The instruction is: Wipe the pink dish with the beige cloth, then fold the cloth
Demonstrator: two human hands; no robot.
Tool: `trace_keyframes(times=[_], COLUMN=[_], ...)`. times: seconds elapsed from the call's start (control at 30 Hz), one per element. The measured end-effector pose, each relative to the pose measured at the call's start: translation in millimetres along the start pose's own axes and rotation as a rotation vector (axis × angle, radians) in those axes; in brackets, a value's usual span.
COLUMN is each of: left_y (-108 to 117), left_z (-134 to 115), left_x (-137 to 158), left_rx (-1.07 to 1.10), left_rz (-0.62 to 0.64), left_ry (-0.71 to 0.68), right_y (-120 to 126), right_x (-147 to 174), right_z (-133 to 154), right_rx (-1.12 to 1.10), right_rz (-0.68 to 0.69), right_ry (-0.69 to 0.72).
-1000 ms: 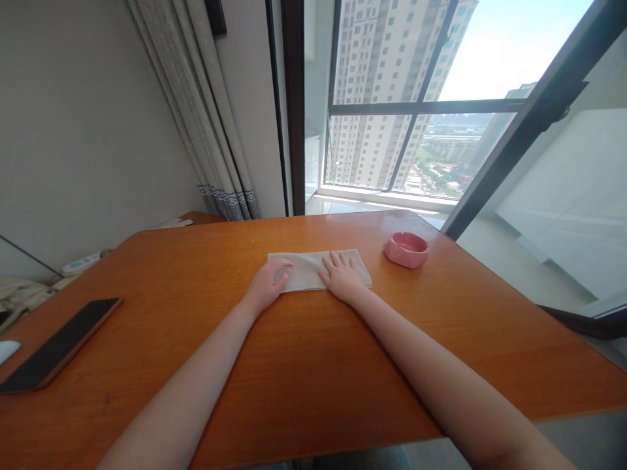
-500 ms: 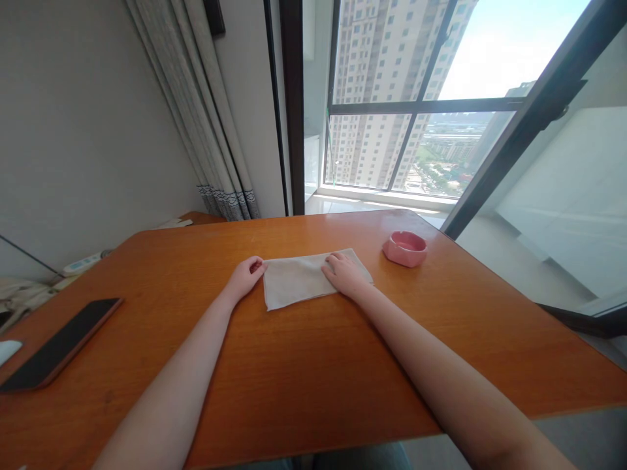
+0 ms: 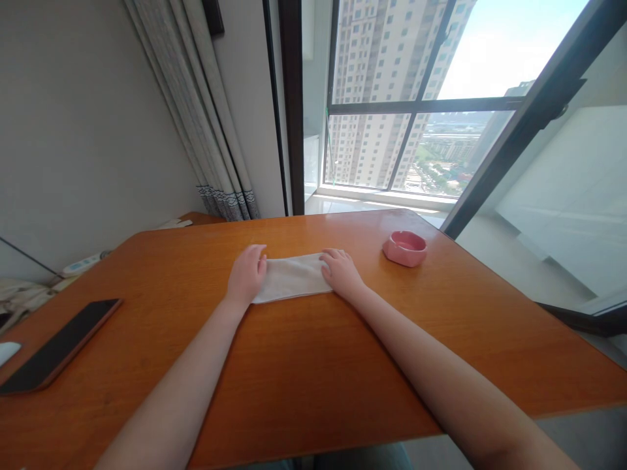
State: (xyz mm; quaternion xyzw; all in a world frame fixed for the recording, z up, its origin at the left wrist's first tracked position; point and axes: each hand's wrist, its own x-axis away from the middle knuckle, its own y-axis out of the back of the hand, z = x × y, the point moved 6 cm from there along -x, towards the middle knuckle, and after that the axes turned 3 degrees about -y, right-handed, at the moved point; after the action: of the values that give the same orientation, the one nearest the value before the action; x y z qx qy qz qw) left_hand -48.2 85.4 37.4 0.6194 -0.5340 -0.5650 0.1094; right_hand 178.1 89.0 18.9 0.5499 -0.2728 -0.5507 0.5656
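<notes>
Cloth (image 3: 294, 277) wants even tension: left hand (image 3: 245, 274) half-curled at its left end, right hand (image 3: 343, 273) loosely bent on its right, both grips unclear.

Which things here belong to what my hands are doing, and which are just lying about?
In use:
- white cloth
- left hand, at its left end
- right hand, at its right end
- wooden table, underneath

Lying about:
- pink dish
- dark flat slab
- cut-off white object
</notes>
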Motion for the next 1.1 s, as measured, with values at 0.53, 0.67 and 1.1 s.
trace_keyframes(times=[0.53,0.67,1.1], left_y=[-21.2,-10.5,-16.4], left_z=[44.9,38.1,55.0], left_x=[15.6,11.2,11.6], left_rx=[-0.307,-0.349,0.376], left_rz=[0.164,0.117,-0.201], left_ry=[0.447,0.433,0.596], right_y=[-31.5,-26.5,-7.1], right_x=[10.2,11.6,5.9], right_z=[-8.3,-17.8,-10.9], right_rx=[0.099,0.116,0.135], right_rz=[0.286,0.249,0.058], right_ry=[-0.367,-0.472,-0.313])
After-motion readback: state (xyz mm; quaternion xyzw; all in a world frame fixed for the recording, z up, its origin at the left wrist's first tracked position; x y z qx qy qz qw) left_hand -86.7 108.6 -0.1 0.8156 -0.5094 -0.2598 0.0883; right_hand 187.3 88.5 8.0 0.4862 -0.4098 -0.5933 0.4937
